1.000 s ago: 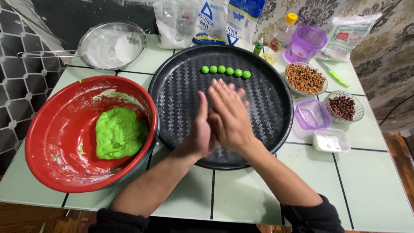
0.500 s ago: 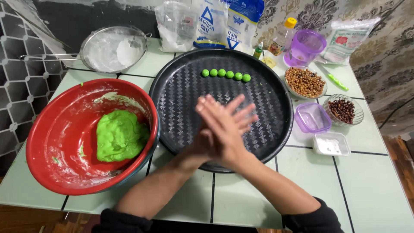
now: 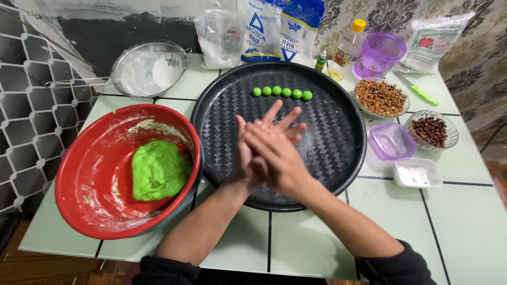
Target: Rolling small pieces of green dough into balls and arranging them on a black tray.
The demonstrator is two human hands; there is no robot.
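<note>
Pale green tiled table (image 3: 311, 248): left hand (image 3: 248, 158) and right hand (image 3: 272, 150) pressed flat palm to palm over the black round tray (image 3: 338, 158) — whatever lies between them is hidden, likely a dough piece being rolled. Five green balls (image 3: 281, 92) sit in a row at the tray's far side; next placement probably beside them — the green dough lump (image 3: 158, 169) waits in the red bowl (image 3: 90, 206), nothing obstructing.

I am in a home kitchen — a tiled table (image 3: 465, 221) carries a red mixing bowl (image 3: 90, 179) of green dough (image 3: 158, 170), a round black tray (image 3: 338, 137), a flour sieve (image 3: 148, 68), flour bags (image 3: 280, 26) and bowls of nuts (image 3: 380, 97) — patterned wallpaper (image 3: 475, 53) behind.
</note>
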